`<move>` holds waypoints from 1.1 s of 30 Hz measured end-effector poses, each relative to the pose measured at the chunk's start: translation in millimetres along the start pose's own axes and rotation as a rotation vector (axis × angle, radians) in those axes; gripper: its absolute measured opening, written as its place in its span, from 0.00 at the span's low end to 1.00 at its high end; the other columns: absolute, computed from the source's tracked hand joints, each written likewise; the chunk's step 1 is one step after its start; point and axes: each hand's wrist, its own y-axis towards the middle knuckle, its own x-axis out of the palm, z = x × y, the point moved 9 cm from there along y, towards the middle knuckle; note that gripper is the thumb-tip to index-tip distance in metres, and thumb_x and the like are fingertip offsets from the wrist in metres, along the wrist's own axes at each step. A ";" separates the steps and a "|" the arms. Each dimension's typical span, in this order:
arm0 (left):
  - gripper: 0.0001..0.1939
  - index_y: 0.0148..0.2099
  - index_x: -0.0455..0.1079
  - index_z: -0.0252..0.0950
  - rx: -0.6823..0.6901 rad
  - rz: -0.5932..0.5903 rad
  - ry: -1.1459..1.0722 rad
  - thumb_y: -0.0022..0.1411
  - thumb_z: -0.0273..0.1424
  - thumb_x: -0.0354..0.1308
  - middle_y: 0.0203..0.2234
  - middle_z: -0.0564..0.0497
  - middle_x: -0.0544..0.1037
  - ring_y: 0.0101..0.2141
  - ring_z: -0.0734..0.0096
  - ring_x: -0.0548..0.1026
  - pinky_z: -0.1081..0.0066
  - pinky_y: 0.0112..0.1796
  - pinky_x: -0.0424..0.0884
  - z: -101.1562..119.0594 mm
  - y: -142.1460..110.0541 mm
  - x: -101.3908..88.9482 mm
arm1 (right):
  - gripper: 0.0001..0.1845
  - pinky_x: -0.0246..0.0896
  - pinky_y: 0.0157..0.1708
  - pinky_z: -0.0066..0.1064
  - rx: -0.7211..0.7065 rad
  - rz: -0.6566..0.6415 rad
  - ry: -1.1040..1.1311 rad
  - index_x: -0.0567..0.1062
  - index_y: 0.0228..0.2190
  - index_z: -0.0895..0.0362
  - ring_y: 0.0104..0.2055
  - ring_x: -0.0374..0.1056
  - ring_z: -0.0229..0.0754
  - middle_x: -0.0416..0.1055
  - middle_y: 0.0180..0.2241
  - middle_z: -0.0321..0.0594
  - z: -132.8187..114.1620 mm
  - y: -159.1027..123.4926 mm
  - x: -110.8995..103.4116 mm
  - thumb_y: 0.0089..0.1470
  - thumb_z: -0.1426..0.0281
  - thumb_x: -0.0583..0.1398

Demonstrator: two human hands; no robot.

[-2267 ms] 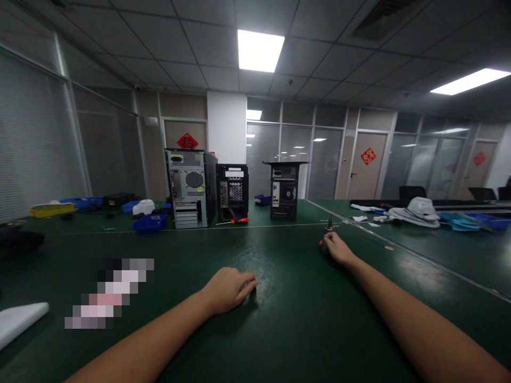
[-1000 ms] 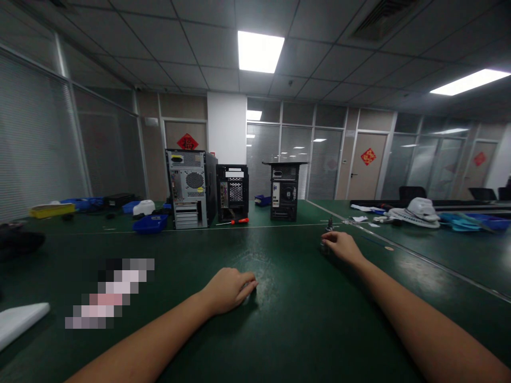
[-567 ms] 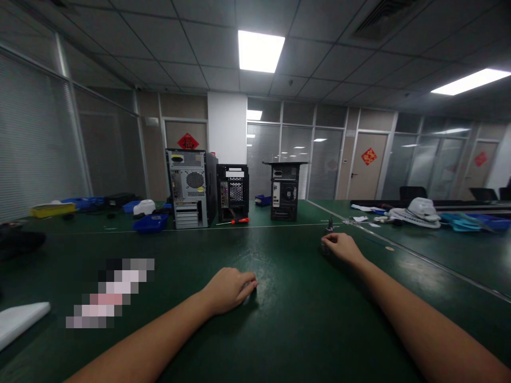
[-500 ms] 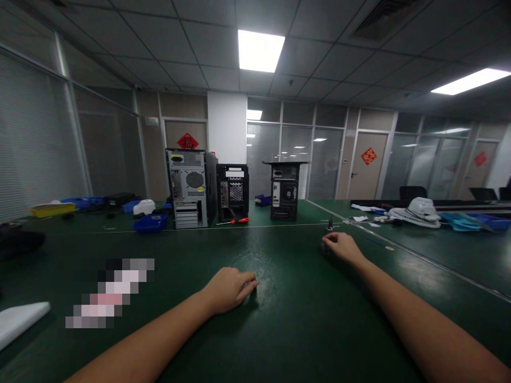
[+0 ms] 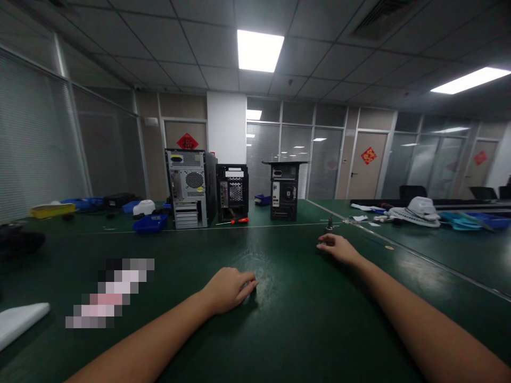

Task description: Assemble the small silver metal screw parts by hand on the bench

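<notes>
My left hand point(image 5: 229, 290) rests on the green table point(image 5: 279, 330) left of centre, its thumb and fingers curled together. A faint shiny bit shows beneath its fingertips, too small to name. Farther away on the right, my right hand point(image 5: 339, 249) is low over the table with thumb and forefinger slightly apart. Just behind its fingers stands a small dark upright piece with a narrow top point(image 5: 329, 225). The right hand hides the lower part of that piece, and whether they touch is unclear.
Three computer cases, a large one point(image 5: 194, 186), a black one point(image 5: 232, 191) and one with a flat panel on top point(image 5: 284, 194), stand at the back. A red screwdriver point(image 5: 239, 220), a blue tray point(image 5: 150, 223) and a white cap point(image 5: 419, 210) lie about. A white object point(image 5: 24, 319) is front left.
My right hand has shifted slightly left and its thumb and forefinger have parted. The small dark piece stays in place behind it. My left hand has not moved.
</notes>
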 end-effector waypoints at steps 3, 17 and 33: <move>0.20 0.45 0.72 0.41 -0.003 -0.005 0.024 0.74 0.42 0.41 0.27 0.50 0.78 0.28 0.65 0.76 0.71 0.31 0.66 -0.6 0.2 1.4 | 0.26 0.64 0.53 0.38 -0.035 -0.039 0.013 0.76 0.51 0.55 0.50 0.73 0.47 0.76 0.50 0.46 -4.9 -2.9 6.9 0.48 0.67 0.67; 0.20 0.46 0.73 0.42 -0.008 0.000 -0.003 0.74 0.43 0.41 0.27 0.51 0.78 0.28 0.66 0.76 0.71 0.31 0.66 -1.7 -0.5 0.6 | 0.32 0.63 0.53 0.42 -0.467 -0.247 -0.125 0.70 0.59 0.53 0.49 0.71 0.47 0.74 0.49 0.44 -149.2 -55.2 63.8 0.53 0.68 0.65; 0.20 0.49 0.70 0.40 -0.019 0.023 -0.010 0.74 0.43 0.40 0.29 0.50 0.79 0.29 0.65 0.77 0.71 0.32 0.67 -3.7 -1.7 0.2 | 0.34 0.62 0.53 0.40 -0.787 -0.370 -0.128 0.65 0.62 0.51 0.53 0.68 0.48 0.73 0.53 0.45 -253.8 -128.5 108.3 0.55 0.68 0.64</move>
